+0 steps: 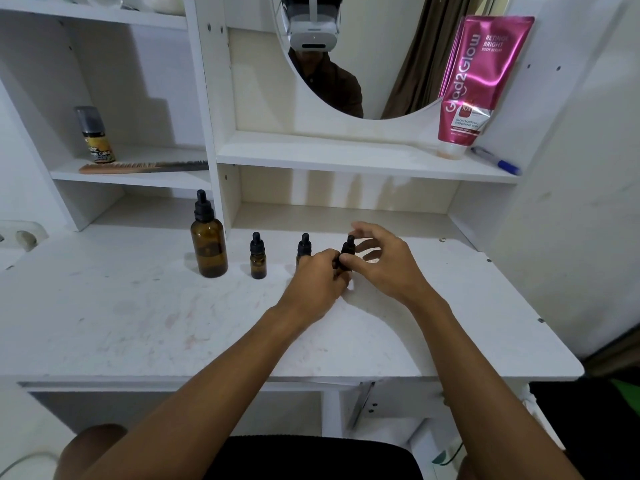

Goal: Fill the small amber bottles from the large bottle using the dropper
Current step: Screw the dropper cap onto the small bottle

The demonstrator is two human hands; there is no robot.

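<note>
Amber small bottle (black-capped) pinched between left hand and right hand.

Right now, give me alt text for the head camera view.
Both hands hold a small amber dropper bottle on a white desk: left hand around its body, right hand at its black cap. Left of them stand two more small bottles and one large amber bottle.

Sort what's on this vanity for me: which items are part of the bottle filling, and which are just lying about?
Part of the job:
large amber dropper bottle
left small amber bottle
middle small amber bottle
right small amber bottle, held by left hand and right hand

Lying about:
pink Glad2Glow tube
blue pen
comb
small spray bottle
</note>
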